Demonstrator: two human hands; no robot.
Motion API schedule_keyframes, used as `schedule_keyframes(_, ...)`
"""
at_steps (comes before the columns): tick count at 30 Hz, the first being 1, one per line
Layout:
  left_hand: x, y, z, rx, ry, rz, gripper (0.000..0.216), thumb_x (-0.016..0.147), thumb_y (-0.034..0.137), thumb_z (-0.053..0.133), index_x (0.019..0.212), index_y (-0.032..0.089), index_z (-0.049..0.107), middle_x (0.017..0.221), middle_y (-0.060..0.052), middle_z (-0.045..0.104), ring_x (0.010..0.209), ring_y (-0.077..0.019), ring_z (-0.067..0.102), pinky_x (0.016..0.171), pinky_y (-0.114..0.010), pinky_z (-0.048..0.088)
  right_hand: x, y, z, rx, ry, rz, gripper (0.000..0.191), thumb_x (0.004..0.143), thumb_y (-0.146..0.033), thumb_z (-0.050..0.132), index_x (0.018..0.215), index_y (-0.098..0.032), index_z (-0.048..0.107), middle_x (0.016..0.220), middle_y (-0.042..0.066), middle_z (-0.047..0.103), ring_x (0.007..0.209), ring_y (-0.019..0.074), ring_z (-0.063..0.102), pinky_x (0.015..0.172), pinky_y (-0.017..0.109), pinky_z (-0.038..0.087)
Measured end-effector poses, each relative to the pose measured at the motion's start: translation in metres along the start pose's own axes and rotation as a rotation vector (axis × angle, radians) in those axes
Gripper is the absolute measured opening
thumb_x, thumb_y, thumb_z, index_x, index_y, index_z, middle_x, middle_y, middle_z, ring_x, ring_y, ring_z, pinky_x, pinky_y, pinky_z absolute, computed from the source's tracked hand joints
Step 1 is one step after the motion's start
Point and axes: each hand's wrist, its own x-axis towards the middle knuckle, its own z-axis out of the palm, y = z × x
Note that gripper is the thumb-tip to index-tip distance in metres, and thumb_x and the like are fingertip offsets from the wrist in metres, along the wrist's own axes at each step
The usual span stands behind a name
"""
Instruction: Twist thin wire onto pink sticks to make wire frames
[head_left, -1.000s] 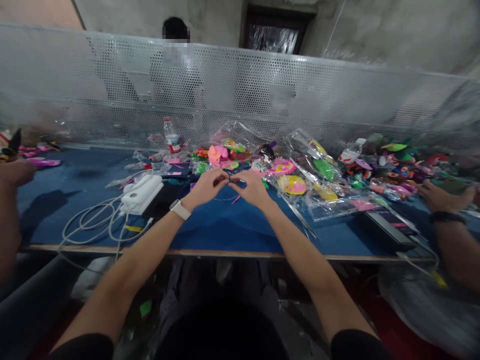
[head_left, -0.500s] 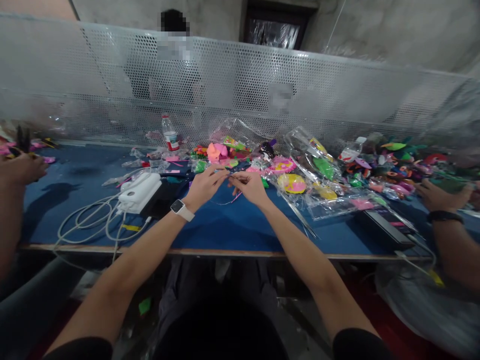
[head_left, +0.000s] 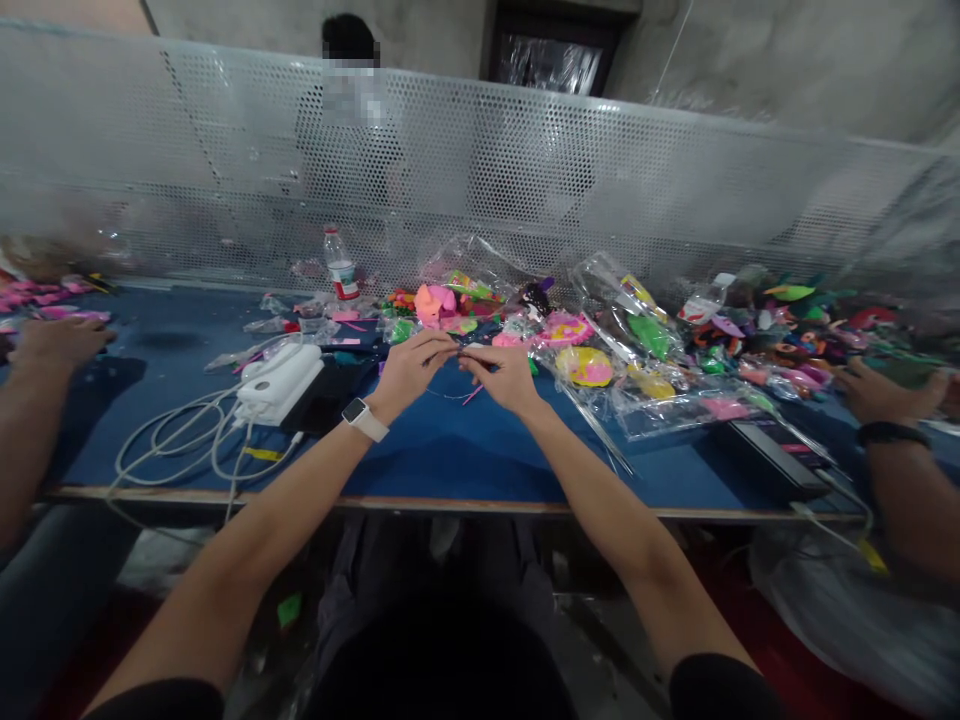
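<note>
My left hand [head_left: 415,372], with a white watch [head_left: 365,419] on the wrist, is closed in a pinch above the blue table [head_left: 442,460]. Fingertip to fingertip with it, my right hand [head_left: 504,375] pinches too. Whatever lies between the fingers is too small and dark to make out. A thin pale wire [head_left: 448,397] hangs below the fingers, beside a short pink strip [head_left: 472,395]. Just behind my hands sit a pink clay-like figure [head_left: 435,303] and a yellow and pink disc [head_left: 585,367] among clear bags.
A white power bank [head_left: 281,383] with looped cables lies left, a black box [head_left: 769,458] right. Thin metal rods [head_left: 600,430] lie right of my hands. Behind stand a bottle [head_left: 341,265] and a perforated screen [head_left: 465,150]. Co-workers' hands [head_left: 64,340] work at both sides.
My right fingers have shifted slightly while staying against the left ones. The co-worker's hand at far left has put down or moved away dark scissors-like tools and come lower over pink pieces.
</note>
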Motion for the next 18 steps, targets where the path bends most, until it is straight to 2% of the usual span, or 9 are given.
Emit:
schedule_keyframes(4,0.002,-0.002,0.005,-0.036,-0.043,-0.091,0.023,0.107,0.037,0.064,0.100,0.020,0.078,0.105,-0.009,0.080,0.100,-0.0229,0.075,0.093,-0.039,0.060,0.002,0.007,-0.011,-0.349,-0.051,-0.177,0.022,0.104,-0.036,0.068,0.109,-0.025,0.087,0.095,0.006,0.085,0.077,0.0188,0.077,0.073,0.029,0.056)
schedule_keyframes(8,0.002,-0.003,0.008,-0.087,-0.100,-0.152,0.023,0.106,0.038,0.064,0.098,0.020,0.077,0.104,-0.010,0.079,0.102,-0.0254,0.073,0.097,-0.044,0.059,0.005,0.009,-0.020,-0.619,-0.130,-0.286,0.022,0.106,-0.033,0.066,0.111,-0.026,0.086,0.094,0.007,0.085,0.082,0.0195,0.075,0.076,0.030,0.050)
schedule_keyframes(12,0.003,-0.002,0.006,-0.099,-0.125,-0.214,0.017,0.104,0.032,0.066,0.099,0.021,0.078,0.104,-0.008,0.080,0.103,-0.0249,0.072,0.099,-0.044,0.057,0.007,0.007,-0.024,-0.697,-0.170,-0.310,0.026,0.109,-0.033,0.060,0.112,-0.026,0.085,0.090,0.008,0.083,0.079,0.0194,0.071,0.075,0.032,0.046)
schedule_keyframes(18,0.006,0.003,0.003,-0.099,-0.159,-0.259,0.009,0.099,0.025,0.068,0.100,0.022,0.076,0.101,-0.006,0.079,0.102,-0.0246,0.068,0.098,-0.044,0.056,0.007,0.001,-0.024,-0.672,-0.171,-0.277,0.031,0.110,-0.039,0.057,0.106,-0.026,0.085,0.084,0.007,0.081,0.078,0.0205,0.068,0.075,0.033,0.045)
